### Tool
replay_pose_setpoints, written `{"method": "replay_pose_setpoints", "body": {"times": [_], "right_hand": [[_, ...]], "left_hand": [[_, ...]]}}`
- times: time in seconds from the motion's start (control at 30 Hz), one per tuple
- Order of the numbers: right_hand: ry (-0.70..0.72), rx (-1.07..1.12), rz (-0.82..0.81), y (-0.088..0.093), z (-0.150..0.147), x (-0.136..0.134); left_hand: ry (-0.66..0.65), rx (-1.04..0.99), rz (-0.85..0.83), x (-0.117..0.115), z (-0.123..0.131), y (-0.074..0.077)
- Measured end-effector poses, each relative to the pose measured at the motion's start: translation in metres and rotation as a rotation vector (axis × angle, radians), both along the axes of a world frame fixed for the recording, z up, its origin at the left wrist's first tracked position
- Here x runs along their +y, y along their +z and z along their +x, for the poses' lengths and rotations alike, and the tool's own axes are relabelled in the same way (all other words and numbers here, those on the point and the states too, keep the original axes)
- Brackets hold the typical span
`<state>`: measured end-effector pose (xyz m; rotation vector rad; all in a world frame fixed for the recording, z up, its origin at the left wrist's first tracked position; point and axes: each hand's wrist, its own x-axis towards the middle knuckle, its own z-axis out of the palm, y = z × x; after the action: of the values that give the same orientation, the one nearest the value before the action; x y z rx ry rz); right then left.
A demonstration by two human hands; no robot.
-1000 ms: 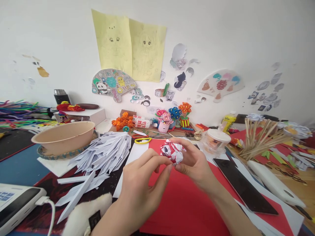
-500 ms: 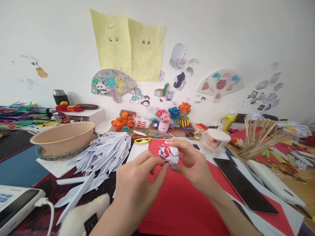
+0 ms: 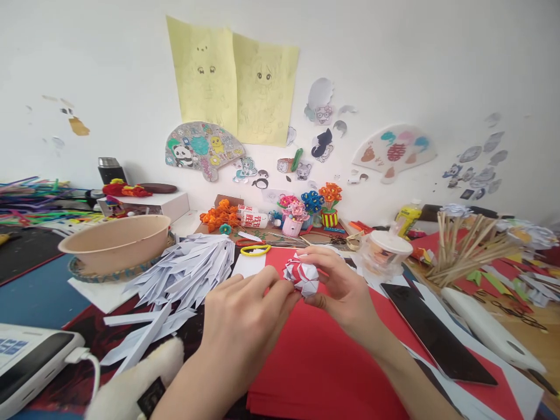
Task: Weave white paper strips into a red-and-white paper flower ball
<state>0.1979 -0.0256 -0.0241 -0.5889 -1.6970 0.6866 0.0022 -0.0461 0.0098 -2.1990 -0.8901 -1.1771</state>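
A small red and white folded paper piece (image 3: 301, 276) is held up over the red paper sheets (image 3: 324, 361). My right hand (image 3: 345, 286) grips it from the right, fingers over its top and thumb below. From the left, my left hand (image 3: 254, 309) has its fingers curled and pinched at the piece's lower left edge; the fingertips are partly hidden. Left of my left hand lies a pile of folded white paper strips (image 3: 192, 271), with a few loose strips in front of it.
A beige bowl (image 3: 116, 242) stands at the left, a white device (image 3: 35, 367) at lower left. Yellow-handled scissors (image 3: 256, 249) lie behind my hands. To the right are a dark phone (image 3: 437, 332), a lidded cup (image 3: 387, 248) and wooden sticks (image 3: 468, 245).
My left hand has turned, its fingers now more curled against the paper piece. My right hand still holds the piece. The whole view has shifted slightly.
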Motion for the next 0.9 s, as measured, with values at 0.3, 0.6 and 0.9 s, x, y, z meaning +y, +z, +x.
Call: {"method": "replay_pose_setpoints", "body": {"times": [0.3, 0.6, 0.9], "right_hand": [[-0.032, 0.040, -0.026, 0.001, -0.001, -0.001], [0.109, 0.163, -0.251, 0.009, -0.004, -0.008], [0.170, 0.211, -0.340, 0.008, -0.004, -0.008]], "left_hand": [[0.093, 0.017, 0.094, -0.008, 0.008, -0.002], [-0.108, -0.198, -0.134, -0.001, -0.003, 0.000], [-0.182, -0.226, -0.176, 0.001, 0.002, -0.003]]}}
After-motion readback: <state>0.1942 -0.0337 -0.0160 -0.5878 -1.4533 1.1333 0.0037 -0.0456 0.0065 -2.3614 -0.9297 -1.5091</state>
